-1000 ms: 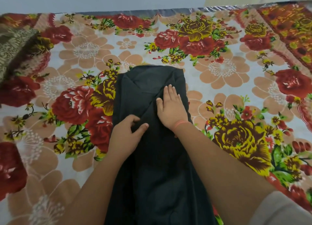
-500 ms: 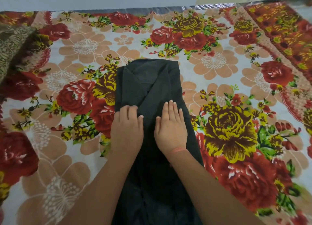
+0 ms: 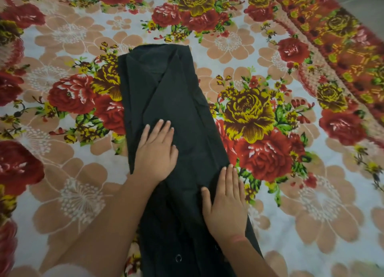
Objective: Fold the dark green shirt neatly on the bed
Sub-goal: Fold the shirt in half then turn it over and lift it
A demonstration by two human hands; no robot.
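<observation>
The dark green shirt (image 3: 176, 102) lies on the bed as a long narrow strip, its sides folded inward, running from the middle of the view down to the near edge. My left hand (image 3: 156, 152) rests flat on its left half, fingers together and pointing away. My right hand (image 3: 225, 202) presses flat on the strip's right edge, lower down and closer to me. Neither hand grips the cloth. A small button (image 3: 178, 258) shows near the bottom of the strip.
The bed is covered by a floral sheet (image 3: 72, 193) with red, yellow and peach flowers. A red and orange patterned border (image 3: 336, 33) runs along the far right. Open sheet lies on both sides of the shirt.
Both hands slid toward me along the shirt, the right hand farther and out to the right edge. The view tipped downward, so the wall is out of sight.
</observation>
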